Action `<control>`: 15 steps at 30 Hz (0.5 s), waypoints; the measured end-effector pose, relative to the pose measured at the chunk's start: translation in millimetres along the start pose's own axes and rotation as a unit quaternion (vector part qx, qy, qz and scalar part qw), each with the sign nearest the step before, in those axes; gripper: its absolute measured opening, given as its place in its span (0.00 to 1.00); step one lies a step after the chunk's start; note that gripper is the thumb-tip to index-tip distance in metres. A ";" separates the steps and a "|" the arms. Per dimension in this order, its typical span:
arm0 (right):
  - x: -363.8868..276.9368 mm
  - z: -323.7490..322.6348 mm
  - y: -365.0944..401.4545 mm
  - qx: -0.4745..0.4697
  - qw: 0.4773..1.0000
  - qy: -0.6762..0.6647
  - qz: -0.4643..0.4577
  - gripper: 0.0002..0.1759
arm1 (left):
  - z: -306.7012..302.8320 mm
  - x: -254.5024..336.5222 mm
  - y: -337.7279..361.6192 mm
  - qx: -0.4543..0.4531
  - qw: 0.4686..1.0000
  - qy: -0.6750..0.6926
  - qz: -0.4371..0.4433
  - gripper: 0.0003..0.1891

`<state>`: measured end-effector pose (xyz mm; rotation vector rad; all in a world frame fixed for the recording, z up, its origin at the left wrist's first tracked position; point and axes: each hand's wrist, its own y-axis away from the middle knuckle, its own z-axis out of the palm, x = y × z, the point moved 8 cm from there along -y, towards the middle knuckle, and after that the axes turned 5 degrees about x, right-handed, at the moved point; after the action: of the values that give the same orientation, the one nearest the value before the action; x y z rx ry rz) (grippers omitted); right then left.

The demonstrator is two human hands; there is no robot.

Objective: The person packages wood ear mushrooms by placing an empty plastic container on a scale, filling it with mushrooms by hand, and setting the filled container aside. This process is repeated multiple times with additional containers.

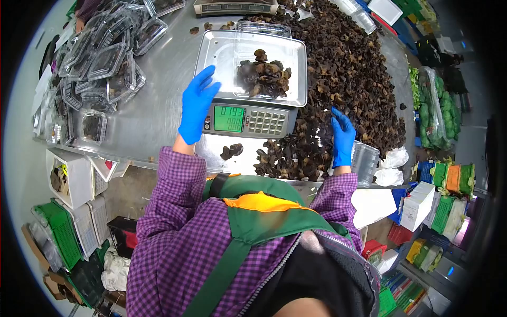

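A digital scale (252, 120) with a green lit display stands on the metal table. On its steel tray (211, 47) rests a clear plastic box holding a small heap of dark wood ear mushrooms (266, 76). My left hand (196, 105), in a blue glove, is at the tray's left edge, fingers stretched and nothing held. My right hand (343, 138), also gloved in blue, is over the near part of a large pile of wood ear mushrooms (348, 68). Its fingers are apart, and I see nothing between them. A few loose mushrooms (231, 151) lie in front of the scale.
Many clear plastic boxes (105, 61) are heaped at the table's left. Another scale (236, 7) stands at the far edge. Stacked clear trays (364, 161) and crumpled white plastic (392, 166) lie by my right hand. Crates (66, 235) stand on the floor at left.
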<state>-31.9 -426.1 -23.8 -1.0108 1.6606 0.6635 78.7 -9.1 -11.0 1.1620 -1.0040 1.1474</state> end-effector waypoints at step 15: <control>53.6 0.5 24.6 -0.002 0.996 0.074 0.057 0.16 | 66.2 -13.4 -49.6 -0.011 0.906 -0.377 0.193 0.60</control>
<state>-59.0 -429.4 -76.1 -0.9943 1.8577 0.6803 125.3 -78.0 -22.3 1.4687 -1.9033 0.9786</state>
